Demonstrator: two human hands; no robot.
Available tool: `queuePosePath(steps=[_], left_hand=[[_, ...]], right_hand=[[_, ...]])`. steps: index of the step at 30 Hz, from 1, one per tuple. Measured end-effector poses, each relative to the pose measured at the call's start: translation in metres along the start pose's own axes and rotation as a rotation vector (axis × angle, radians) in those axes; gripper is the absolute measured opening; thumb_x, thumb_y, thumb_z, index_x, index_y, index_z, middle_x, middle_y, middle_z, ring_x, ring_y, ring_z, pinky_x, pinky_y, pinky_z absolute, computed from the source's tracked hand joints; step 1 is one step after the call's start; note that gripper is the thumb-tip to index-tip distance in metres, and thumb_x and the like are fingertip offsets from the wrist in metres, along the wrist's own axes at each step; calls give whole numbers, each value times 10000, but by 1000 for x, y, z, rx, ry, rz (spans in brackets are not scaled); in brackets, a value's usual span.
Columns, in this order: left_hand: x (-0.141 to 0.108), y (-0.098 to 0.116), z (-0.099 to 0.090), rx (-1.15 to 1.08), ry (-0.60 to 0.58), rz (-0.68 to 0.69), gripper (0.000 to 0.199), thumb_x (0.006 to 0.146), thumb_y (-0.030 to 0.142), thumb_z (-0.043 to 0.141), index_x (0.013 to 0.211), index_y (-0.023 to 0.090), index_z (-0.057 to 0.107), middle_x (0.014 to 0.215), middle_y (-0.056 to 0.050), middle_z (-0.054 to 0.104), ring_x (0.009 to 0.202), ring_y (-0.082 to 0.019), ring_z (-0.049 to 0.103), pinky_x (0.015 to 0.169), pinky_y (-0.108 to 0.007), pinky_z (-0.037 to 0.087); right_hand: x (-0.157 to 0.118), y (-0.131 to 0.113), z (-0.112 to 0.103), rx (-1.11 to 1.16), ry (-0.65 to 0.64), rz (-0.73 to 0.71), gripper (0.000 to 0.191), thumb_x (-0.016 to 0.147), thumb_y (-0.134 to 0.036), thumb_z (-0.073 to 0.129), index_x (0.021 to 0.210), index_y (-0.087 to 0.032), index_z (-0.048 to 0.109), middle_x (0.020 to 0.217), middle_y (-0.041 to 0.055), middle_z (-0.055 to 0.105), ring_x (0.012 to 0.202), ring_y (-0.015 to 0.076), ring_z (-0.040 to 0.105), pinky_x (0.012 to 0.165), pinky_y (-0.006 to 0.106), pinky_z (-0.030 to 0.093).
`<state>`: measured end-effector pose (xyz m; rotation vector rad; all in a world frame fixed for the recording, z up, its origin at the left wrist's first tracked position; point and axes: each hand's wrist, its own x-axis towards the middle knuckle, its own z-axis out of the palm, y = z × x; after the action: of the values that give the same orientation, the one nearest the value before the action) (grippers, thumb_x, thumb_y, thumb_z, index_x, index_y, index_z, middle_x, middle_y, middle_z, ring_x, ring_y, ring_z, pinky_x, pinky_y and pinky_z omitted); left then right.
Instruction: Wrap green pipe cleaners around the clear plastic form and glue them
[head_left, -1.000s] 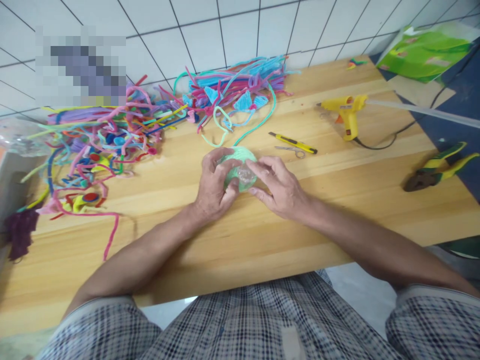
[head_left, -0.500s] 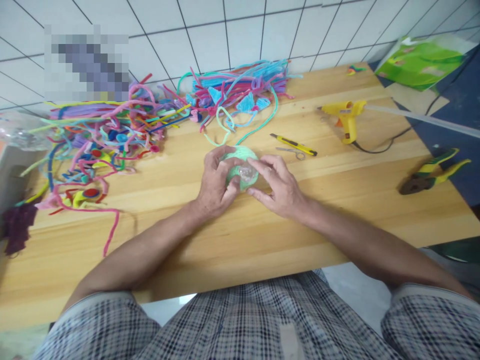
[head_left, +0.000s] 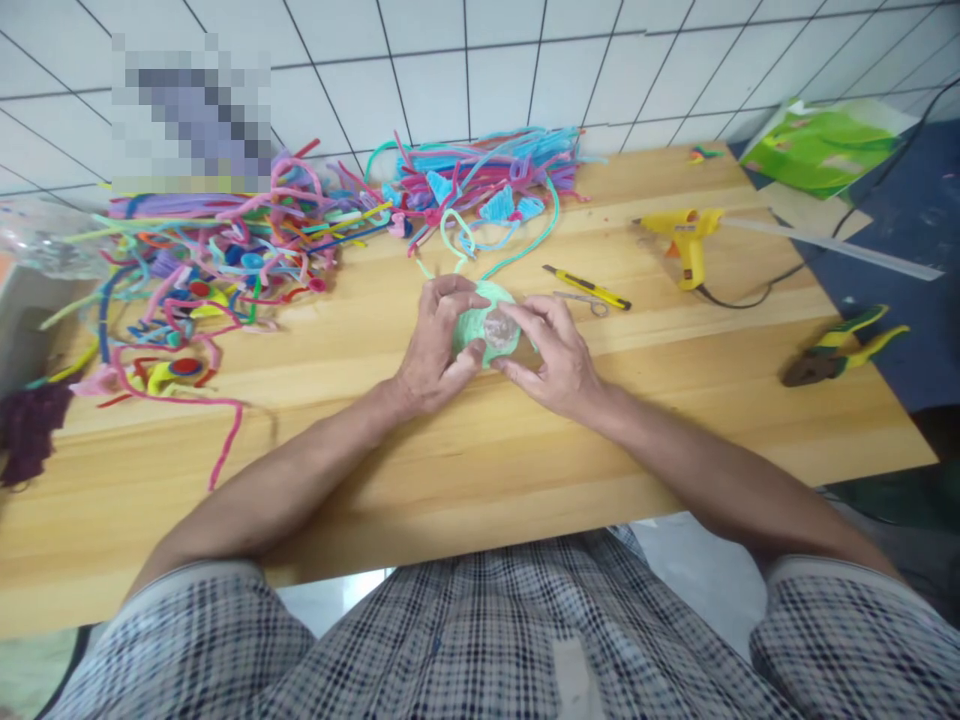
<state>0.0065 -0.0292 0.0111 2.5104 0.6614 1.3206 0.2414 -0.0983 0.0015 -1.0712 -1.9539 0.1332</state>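
Observation:
Between my two hands is a round, mint-green coil of pipe cleaner (head_left: 471, 322) with a clear, shiny plastic piece (head_left: 499, 326) at its middle. My left hand (head_left: 442, 345) grips the coil from the left, with the thumb low and the fingers over the top. On the other side, my right hand (head_left: 556, 350) pinches the right edge with its thumb and fingertips. A pale green pipe cleaner (head_left: 455, 232) loops on the table just beyond the coil. The underside of the coil is hidden.
Piled pipe cleaners (head_left: 225, 260) lie at left, with a blue and pink bundle (head_left: 495, 160) along the wall. A utility knife (head_left: 587, 288), small scissors (head_left: 598, 309), a yellow glue gun (head_left: 688, 235) with cord, and pliers (head_left: 836, 352) are at right. A green package (head_left: 829, 150) sits behind.
The view has shifted slightly. Both hands keep hold of the green coil, and the clear piece at its middle shows a little more than before.

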Motion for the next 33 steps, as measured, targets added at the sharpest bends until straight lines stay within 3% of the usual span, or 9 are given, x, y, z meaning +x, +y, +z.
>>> queuePosePath(steps=[8, 15, 22, 27, 33], left_hand=[[-1, -1, 1, -29, -3, -14, 442, 1225, 610, 432, 1554, 319, 483, 1510, -144, 593, 1434, -331, 630, 1224, -591, 579], [-2, -2, 2, -75, -6, -23, 442, 1227, 604, 438, 1548, 307, 503, 1536, -143, 600, 1461, -331, 624, 1244, -588, 572], [-2, -4, 3, -47, -25, 7, 539, 1190, 689, 487, 1569, 305, 496, 1582, -164, 576, 1498, -365, 610, 1260, -613, 557], [-2, -6, 2, -34, -51, -8, 555, 1197, 707, 444, 1571, 299, 486, 1588, -173, 580, 1503, -361, 614, 1272, -621, 555], [-1, -11, 4, -73, 22, 4, 476, 1200, 644, 483, 1522, 300, 547, 1521, -146, 619, 1444, -352, 641, 1233, -614, 591]], right_hand=[[2, -3, 1, -20, 47, -37, 668, 1079, -388, 771, 1714, -292, 588, 1420, 153, 660, 1306, 348, 707, 1094, 574, 705], [3, -4, -4, -50, -38, 30, 671, 1063, -423, 778, 1700, -303, 605, 1443, 152, 677, 1318, 374, 711, 1141, 621, 682], [3, -1, -5, -52, -2, -21, 669, 1085, -426, 769, 1714, -287, 588, 1451, 176, 682, 1321, 370, 721, 1099, 609, 697], [5, 3, -6, -38, -54, 22, 680, 1087, -479, 763, 1720, -297, 595, 1471, 166, 683, 1349, 373, 711, 1142, 621, 679], [10, 4, -13, -80, -68, 15, 701, 1119, -584, 678, 1729, -257, 566, 1565, 193, 682, 1482, 411, 664, 1257, 682, 595]])
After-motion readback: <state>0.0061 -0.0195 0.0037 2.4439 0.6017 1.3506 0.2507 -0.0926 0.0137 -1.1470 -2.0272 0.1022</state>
